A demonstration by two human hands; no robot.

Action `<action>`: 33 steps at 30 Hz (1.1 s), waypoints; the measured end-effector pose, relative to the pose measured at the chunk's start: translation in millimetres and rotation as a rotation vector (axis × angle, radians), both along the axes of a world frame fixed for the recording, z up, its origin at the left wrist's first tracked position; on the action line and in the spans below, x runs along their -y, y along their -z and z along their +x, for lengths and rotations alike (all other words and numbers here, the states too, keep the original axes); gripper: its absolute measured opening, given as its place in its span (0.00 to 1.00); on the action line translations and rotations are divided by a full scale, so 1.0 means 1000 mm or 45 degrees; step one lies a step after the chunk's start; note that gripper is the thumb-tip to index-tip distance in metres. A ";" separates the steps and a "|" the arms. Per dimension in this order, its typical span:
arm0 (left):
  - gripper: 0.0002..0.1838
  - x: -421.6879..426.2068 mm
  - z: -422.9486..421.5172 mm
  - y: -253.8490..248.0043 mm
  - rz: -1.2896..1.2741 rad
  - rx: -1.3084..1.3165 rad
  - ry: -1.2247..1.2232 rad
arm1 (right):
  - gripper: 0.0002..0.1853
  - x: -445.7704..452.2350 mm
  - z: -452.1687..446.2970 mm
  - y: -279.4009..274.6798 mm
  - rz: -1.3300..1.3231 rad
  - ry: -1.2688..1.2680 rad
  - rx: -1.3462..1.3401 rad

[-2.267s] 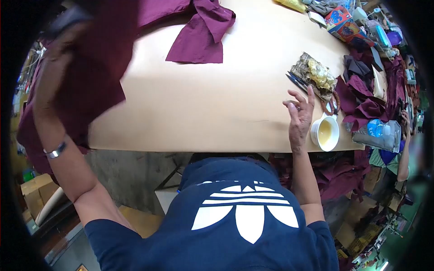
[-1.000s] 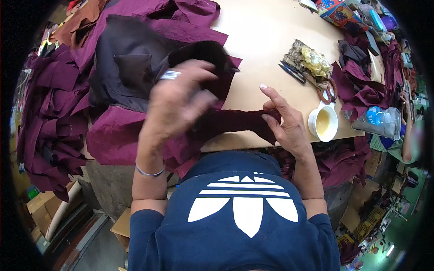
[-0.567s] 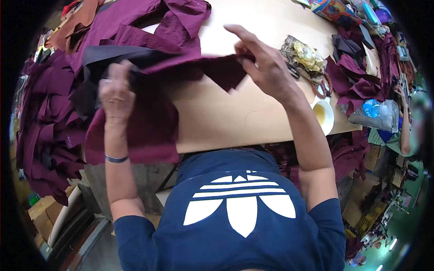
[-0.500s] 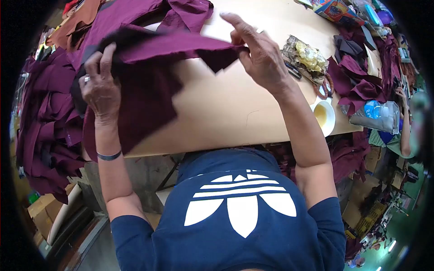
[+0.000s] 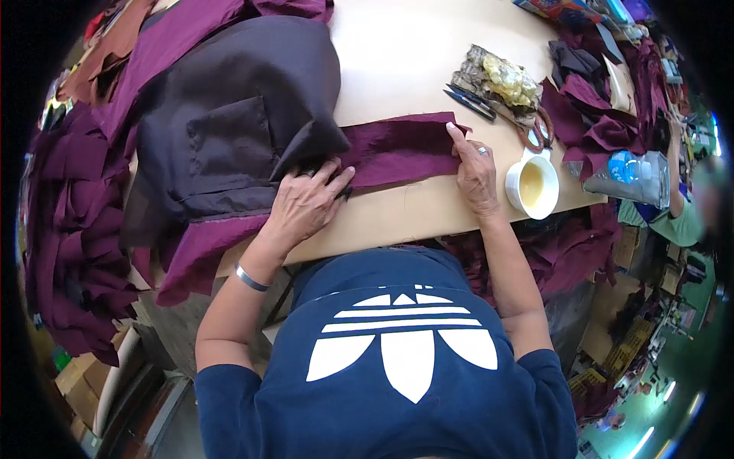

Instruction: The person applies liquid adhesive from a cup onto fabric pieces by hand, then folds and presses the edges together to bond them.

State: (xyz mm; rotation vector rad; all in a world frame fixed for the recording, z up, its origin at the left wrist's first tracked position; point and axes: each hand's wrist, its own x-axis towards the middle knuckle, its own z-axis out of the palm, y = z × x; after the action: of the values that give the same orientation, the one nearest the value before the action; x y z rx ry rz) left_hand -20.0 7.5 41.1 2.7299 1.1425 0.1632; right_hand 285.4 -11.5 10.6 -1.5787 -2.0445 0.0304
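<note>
A maroon garment piece with a dark brown-black lining (image 5: 229, 115) lies lining side up on the left of the table, with a stitched square patch on it. From its right side a maroon cloth strip (image 5: 405, 149) stretches across the tabletop. My left hand (image 5: 310, 200) rests palm down where lining and strip meet, its fingers apart and pressing on the cloth; some fingertips are hidden by the fold. At the strip's far right end is my right hand (image 5: 475, 172), index finger extended along the edge, the other fingers curled, holding the cloth's end.
Right of the strip stand a white cup (image 5: 533, 187) with yellowish contents, scissors with brown wrapped handles (image 5: 539, 131), dark thread snips (image 5: 470, 102) and a crumpled yellowish lump (image 5: 505, 80). Maroon cloth piles (image 5: 76, 222) hang at the left. A plastic container (image 5: 631, 180) sits at the right edge.
The raised garment piece has come down onto the table with its dark lining up. My left hand has moved right and nearer my body; my right hand has lowered with the strip's end.
</note>
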 end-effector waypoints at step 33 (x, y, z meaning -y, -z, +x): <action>0.08 0.030 0.005 -0.209 -1.515 1.746 1.132 | 0.26 0.043 -0.010 -0.001 -0.135 -0.045 -0.002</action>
State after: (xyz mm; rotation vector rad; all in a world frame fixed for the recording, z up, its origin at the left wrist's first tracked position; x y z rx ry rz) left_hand -15.1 -22.4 250.0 1.2137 -0.3536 0.7265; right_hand 275.8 -54.7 11.8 -1.6046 -2.1005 0.1556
